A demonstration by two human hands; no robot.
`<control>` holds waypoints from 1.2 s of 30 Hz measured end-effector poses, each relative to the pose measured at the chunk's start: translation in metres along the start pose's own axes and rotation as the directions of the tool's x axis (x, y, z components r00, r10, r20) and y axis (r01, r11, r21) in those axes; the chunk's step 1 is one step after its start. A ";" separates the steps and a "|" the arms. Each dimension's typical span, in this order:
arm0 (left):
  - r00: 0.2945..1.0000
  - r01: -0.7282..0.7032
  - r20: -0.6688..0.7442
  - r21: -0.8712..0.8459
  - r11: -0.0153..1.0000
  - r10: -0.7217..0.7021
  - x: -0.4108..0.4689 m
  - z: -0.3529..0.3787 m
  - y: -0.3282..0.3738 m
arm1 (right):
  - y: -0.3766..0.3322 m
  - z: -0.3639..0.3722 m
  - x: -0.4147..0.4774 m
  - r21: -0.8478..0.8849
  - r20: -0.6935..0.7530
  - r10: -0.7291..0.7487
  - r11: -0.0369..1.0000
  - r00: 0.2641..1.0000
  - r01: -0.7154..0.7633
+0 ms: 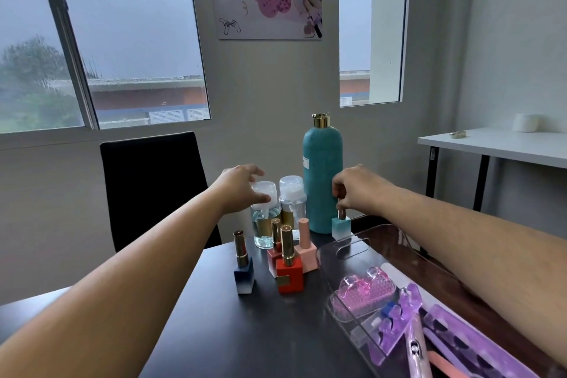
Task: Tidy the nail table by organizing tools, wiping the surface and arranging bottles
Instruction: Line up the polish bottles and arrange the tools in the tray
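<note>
Two bare arms stretch toward the far edge of the dark table [245, 331], where the bottles stand clustered. The left hand [242, 187] curls its thumb and fingers round the white cap of a clear pump bottle [264, 224]. Just to the right of that stands a second pump bottle [293, 196]. The right hand [359, 187] pinches the metallic cap of a small teal polish bottle [340, 225], which stands touching the base of the tall teal bottle [322, 175]. Nearer than both hands stand a navy polish bottle [244, 273], a red polish bottle [290, 276] and a pink polish bottle [305, 255]. A clear tray [352, 250] of purple and pink tools lies under the right forearm.
</note>
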State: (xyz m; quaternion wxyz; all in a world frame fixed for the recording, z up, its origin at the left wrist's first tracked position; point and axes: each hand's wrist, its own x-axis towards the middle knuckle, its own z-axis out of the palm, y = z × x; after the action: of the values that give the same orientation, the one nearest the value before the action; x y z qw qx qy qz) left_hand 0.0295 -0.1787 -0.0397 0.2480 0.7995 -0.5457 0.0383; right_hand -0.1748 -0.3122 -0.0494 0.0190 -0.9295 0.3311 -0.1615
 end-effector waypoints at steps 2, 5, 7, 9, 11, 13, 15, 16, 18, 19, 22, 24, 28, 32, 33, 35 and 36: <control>0.999 -0.015 -0.028 -0.009 1.000 0.014 -0.006 -0.006 0.000 | -0.002 -0.007 -0.002 -0.031 -0.017 -0.012 0.999 1.000 0.012; 0.993 -0.073 -0.096 0.002 0.997 0.073 -0.018 -0.022 -0.001 | -0.010 -0.023 -0.006 -0.044 -0.098 -0.051 0.998 0.994 0.047; 0.990 -0.114 -0.087 -0.033 0.993 0.111 -0.030 -0.034 0.000 | -0.021 -0.033 -0.010 0.043 -0.093 -0.096 0.994 0.991 0.100; 0.992 -0.125 -0.027 -0.079 0.989 0.124 -0.044 -0.044 0.000 | -0.034 -0.038 -0.015 0.120 -0.036 -0.152 0.981 0.988 0.155; 0.992 -0.108 0.049 -0.100 0.989 0.114 -0.059 -0.050 -0.001 | -0.047 -0.039 -0.021 0.160 0.057 -0.193 0.970 0.980 0.181; 0.988 -0.076 0.126 -0.088 0.993 0.087 -0.071 -0.050 -0.002 | -0.055 -0.035 -0.026 0.181 0.148 -0.203 0.968 0.968 0.176; 0.981 -0.054 0.186 -0.037 0.998 0.060 -0.081 -0.047 -0.003 | -0.061 -0.031 -0.030 0.167 0.203 -0.206 0.971 0.957 0.174; 0.978 -0.050 0.204 -0.014 0.999 0.051 -0.085 -0.045 -0.003 | -0.063 -0.029 -0.032 0.156 0.218 -0.207 0.972 0.954 0.175; 0.977 -0.050 0.210 0.013 0.999 0.046 -0.090 -0.038 -0.003 | -0.066 -0.026 -0.033 0.133 0.231 -0.210 0.974 0.950 0.183; 0.978 -0.053 0.202 0.021 0.998 0.048 -0.091 -0.035 -0.003 | -0.067 -0.025 -0.034 0.124 0.227 -0.211 0.975 0.951 0.187; 0.985 -0.069 0.161 0.052 0.996 0.059 -0.092 -0.030 -0.002 | -0.068 -0.021 -0.034 0.138 0.197 -0.212 0.973 0.957 0.187; 0.989 -0.084 0.130 0.079 0.993 0.073 -0.090 -0.028 -0.002 | -0.068 -0.019 -0.034 0.145 0.178 -0.213 0.971 0.961 0.189; 0.990 -0.104 0.104 0.121 0.987 0.092 -0.084 -0.026 -0.001 | -0.067 -0.018 -0.030 0.120 0.170 -0.219 0.972 0.961 0.201; 0.989 -0.144 0.056 0.172 0.975 0.137 -0.068 -0.029 0.007 | -0.060 -0.019 -0.025 0.090 0.158 -0.203 0.977 0.966 0.191; 0.988 -0.154 0.035 0.177 0.972 0.150 -0.062 -0.031 0.010 | -0.058 -0.020 -0.024 0.090 0.152 -0.192 0.980 0.970 0.180; 0.985 -0.172 -0.005 0.165 0.971 0.175 -0.051 -0.032 0.017 | -0.053 -0.022 -0.020 0.092 0.138 -0.172 0.983 0.975 0.160; 0.982 -0.180 -0.020 0.157 0.971 0.186 -0.046 -0.032 0.020 | -0.051 -0.022 -0.019 0.086 0.134 -0.164 0.984 0.977 0.153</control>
State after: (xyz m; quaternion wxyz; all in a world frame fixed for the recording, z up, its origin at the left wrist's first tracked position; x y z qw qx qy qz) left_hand 0.0000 -0.1306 -0.0200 0.1902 0.7618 -0.6082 0.1167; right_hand -0.1641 -0.2588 -0.0265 0.0645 -0.9607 0.2473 -0.1088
